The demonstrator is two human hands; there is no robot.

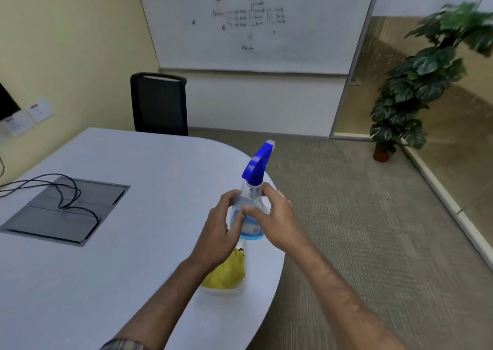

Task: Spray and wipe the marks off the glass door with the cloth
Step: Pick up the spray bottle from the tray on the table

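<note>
Head camera view shows a person holding a clear spray bottle (pixel 250 211) with both hands above the edge of a white bench (pixel 133 243). The left hand (pixel 218 232) wraps its fingers (pixel 229 197) around the bottle's left side, and the right hand (pixel 274 216) closes on the right side, thumb across the front label. The blue trigger head (pixel 257 164) points up and away, tilted a little to the right. A yellow cloth (pixel 226 272) lies on the bench just under the left wrist. Behind stand a black chair (pixel 158 104), a whiteboard (pixel 253 21), and a potted plant (pixel 416 83) beside a glass wall (pixel 453 141).
</note>
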